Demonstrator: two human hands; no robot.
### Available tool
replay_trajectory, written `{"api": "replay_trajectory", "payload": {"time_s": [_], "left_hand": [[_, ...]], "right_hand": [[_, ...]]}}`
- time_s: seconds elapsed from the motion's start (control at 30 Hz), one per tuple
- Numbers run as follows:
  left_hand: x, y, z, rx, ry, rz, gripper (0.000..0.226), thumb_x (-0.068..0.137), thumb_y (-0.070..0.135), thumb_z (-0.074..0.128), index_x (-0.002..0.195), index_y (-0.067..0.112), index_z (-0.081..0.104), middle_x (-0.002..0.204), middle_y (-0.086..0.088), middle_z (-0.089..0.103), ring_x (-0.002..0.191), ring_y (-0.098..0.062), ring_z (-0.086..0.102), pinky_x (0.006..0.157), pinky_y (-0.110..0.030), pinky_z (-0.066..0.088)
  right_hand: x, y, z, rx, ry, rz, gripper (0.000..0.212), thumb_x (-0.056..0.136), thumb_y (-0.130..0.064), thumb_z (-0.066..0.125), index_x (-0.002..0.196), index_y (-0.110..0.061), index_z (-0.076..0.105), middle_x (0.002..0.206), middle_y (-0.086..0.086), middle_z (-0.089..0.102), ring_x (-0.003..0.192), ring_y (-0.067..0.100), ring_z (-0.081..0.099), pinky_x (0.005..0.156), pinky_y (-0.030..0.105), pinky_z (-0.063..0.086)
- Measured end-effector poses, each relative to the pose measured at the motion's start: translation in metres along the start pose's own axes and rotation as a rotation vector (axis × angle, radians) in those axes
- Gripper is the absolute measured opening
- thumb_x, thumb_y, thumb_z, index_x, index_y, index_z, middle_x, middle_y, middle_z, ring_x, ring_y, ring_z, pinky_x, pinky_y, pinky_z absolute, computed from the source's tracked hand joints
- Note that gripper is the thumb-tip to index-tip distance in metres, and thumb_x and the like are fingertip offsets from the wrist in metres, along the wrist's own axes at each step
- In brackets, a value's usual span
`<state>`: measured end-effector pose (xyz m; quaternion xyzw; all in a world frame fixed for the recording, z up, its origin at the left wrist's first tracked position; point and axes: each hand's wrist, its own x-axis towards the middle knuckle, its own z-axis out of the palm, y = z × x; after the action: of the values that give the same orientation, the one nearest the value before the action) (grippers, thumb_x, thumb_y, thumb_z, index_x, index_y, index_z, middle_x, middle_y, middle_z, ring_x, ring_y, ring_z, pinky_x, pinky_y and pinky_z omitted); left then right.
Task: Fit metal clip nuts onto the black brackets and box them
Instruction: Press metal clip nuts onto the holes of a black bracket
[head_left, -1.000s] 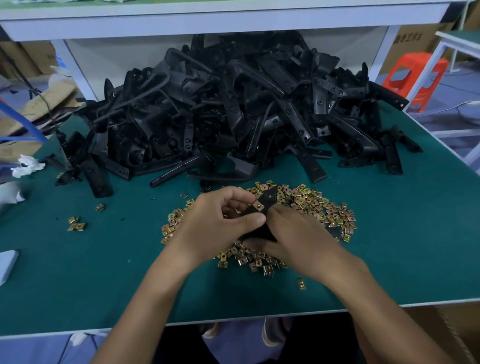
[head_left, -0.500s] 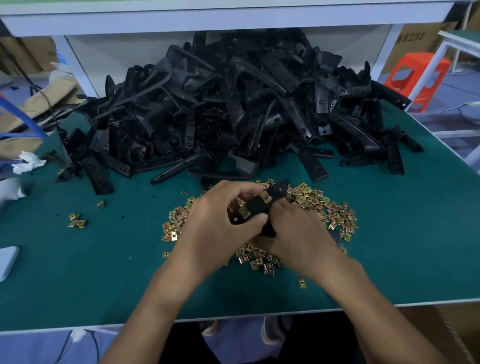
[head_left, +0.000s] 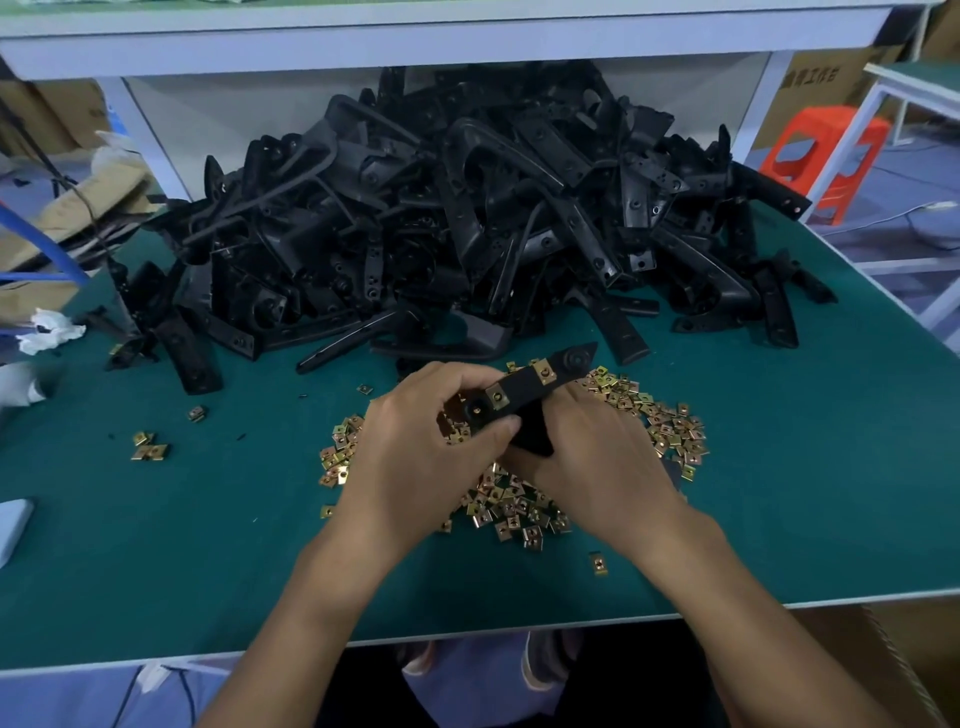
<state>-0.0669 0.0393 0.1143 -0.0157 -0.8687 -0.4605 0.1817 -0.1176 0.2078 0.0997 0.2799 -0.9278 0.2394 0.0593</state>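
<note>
bench (head_left: 208, 545): green-topped, its front edge nearest the viewer.
lone nut (head_left: 599, 564): one brass-coloured clip nut lying by itself close to the front edge, right of centre.
left hand (head_left: 415, 457): over the middle of the bench, fingers and thumb curled round the near-left end of the held bracket.
right hand (head_left: 597, 457): just beside the left hand, fingers wrapped round the bracket's lower black part.
held bracket (head_left: 524, 389): lifted above the nut heap between both hands, slanting up toward the far right, its pointed end free.
fitted nuts (head_left: 497, 398): two sit on the bracket's flat face, one by the left thumb, one farther along.
nut heap (head_left: 660, 421): loose clip nuts spread on the bench under and around both hands.
stray nuts (head_left: 150, 449): a few toward the left edge, well apart from the heap.
bracket pile (head_left: 467, 234): a tall tangle of black brackets along the far edge.
shelf (head_left: 467, 36): white, above the pile.
stool (head_left: 826, 156): red, beyond the far right corner.
</note>
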Motion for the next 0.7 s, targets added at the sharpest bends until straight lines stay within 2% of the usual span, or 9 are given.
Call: {"api": "replay_trajectory", "payload": {"time_s": [0.1,0.17,0.27,0.4,0.5,0.63,0.7], "left_hand": [[0.002,0.005,0.002,-0.045,-0.057,0.022,0.027,0.088,0.044,0.069,0.115,0.040,0.067,0.113,0.026,0.065,0.111,0.002,0.061,0.086,-0.015,0.048],[0.006,0.009,0.006,-0.088,-0.052,-0.007,0.024,0.091,0.051,0.062,0.111,0.040,0.069,0.110,0.024,0.067,0.106,0.002,0.064,0.083,-0.017,0.050],[0.014,0.011,0.010,-0.168,-0.051,-0.065,0.011,0.094,0.041,0.063,0.095,0.036,0.073,0.093,0.020,0.073,0.090,0.000,0.068,0.072,-0.013,0.051],[0.016,0.006,0.015,-0.250,-0.065,-0.135,0.015,0.095,0.041,0.059,0.088,0.034,0.071,0.083,0.015,0.072,0.077,-0.001,0.066,0.062,-0.010,0.048],[0.015,0.005,0.020,-0.308,-0.060,-0.157,0.018,0.095,0.044,0.057,0.090,0.034,0.071,0.085,0.014,0.073,0.079,-0.001,0.067,0.066,-0.013,0.049],[0.016,0.002,0.019,-0.417,-0.100,-0.170,0.012,0.094,0.037,0.062,0.098,0.034,0.073,0.093,0.008,0.075,0.089,-0.007,0.070,0.076,-0.024,0.056],[0.016,0.002,0.017,-0.455,-0.090,-0.161,0.012,0.093,0.031,0.064,0.100,0.036,0.072,0.092,0.007,0.075,0.087,-0.006,0.070,0.074,-0.022,0.054]], "right_hand": [[-0.001,-0.001,0.001,-0.026,-0.016,0.001,0.044,0.089,-0.056,0.062,0.115,-0.020,0.056,0.092,-0.006,0.056,0.082,0.021,0.062,0.056,0.031,0.031],[-0.001,-0.002,0.004,-0.038,-0.037,0.003,0.050,0.088,-0.064,0.052,0.112,-0.020,0.057,0.085,-0.009,0.045,0.075,0.020,0.059,0.053,0.029,0.028],[-0.003,-0.003,0.008,-0.074,-0.048,-0.043,0.052,0.088,-0.065,0.051,0.110,-0.018,0.059,0.087,-0.005,0.050,0.078,0.023,0.063,0.051,0.025,0.023],[-0.005,-0.003,0.011,-0.044,-0.041,-0.072,0.056,0.086,-0.065,0.047,0.113,-0.017,0.057,0.097,0.000,0.062,0.080,0.024,0.065,0.058,0.030,0.031],[-0.005,-0.002,0.011,-0.051,-0.041,-0.080,0.060,0.085,-0.066,0.042,0.117,-0.018,0.055,0.102,0.000,0.062,0.083,0.024,0.065,0.060,0.031,0.032],[-0.005,0.001,0.012,-0.079,-0.054,-0.066,0.055,0.090,-0.068,0.053,0.118,-0.021,0.055,0.107,-0.002,0.063,0.090,0.023,0.065,0.062,0.032,0.034],[-0.006,0.000,0.013,-0.099,-0.060,-0.067,0.056,0.092,-0.071,0.051,0.119,-0.022,0.055,0.108,-0.003,0.062,0.092,0.022,0.065,0.062,0.033,0.036]]}}
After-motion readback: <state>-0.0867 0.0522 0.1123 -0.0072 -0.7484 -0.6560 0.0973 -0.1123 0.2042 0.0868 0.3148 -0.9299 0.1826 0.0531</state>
